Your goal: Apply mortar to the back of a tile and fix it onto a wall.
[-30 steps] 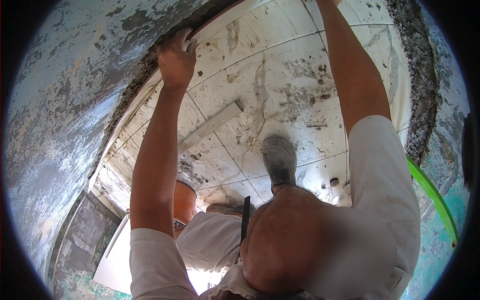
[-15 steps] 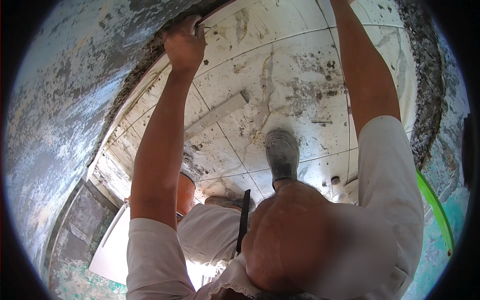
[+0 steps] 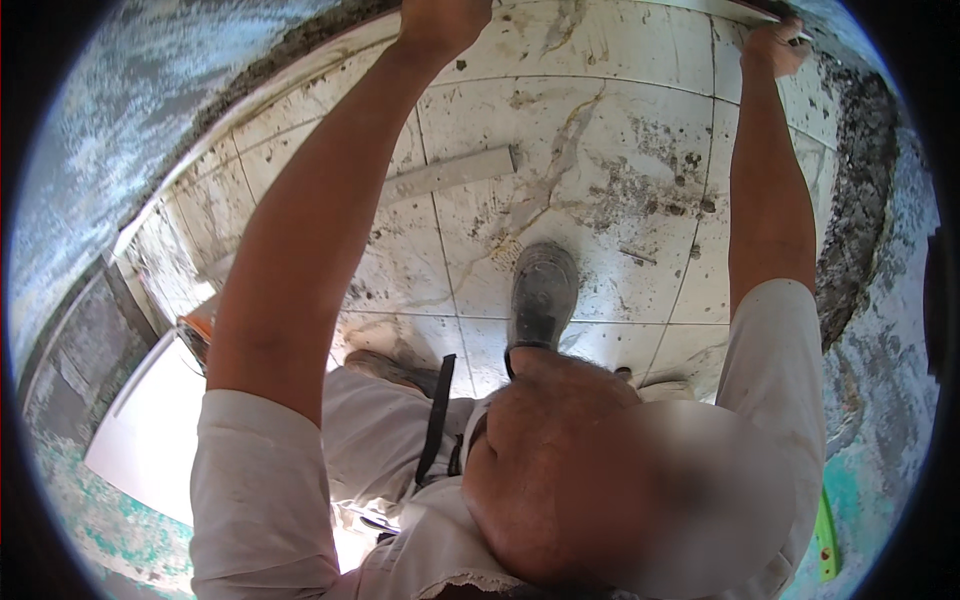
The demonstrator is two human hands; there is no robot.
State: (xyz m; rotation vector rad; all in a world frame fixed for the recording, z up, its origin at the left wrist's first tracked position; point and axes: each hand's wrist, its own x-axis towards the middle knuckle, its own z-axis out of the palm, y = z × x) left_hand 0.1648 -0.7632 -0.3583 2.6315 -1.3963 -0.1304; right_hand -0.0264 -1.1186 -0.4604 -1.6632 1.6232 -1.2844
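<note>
My left hand (image 3: 445, 20) reaches to the top edge of the view, against a long pale strip with a reddish-brown edge (image 3: 745, 10) along the wall base; its fingers are mostly out of sight. My right hand (image 3: 775, 48) is at the upper right, its fingers bent round the same strip near the corner. Below both arms lies the dirty, marble-patterned tile floor (image 3: 570, 150), with a flat grey bar (image 3: 450, 172) lying on it.
My boot (image 3: 540, 290) stands on the tiles. An orange bucket (image 3: 197, 328) is partly hidden behind my left arm, beside a white panel (image 3: 145, 420). Rough, flaking walls (image 3: 100, 150) surround the floor, with a chipped band (image 3: 860, 200) at right. A green tool (image 3: 826, 530) is at lower right.
Both hands now appear farther right; the left is higher, the right has come into view on the strip. The view has shifted, with the bucket and panel farther left.
</note>
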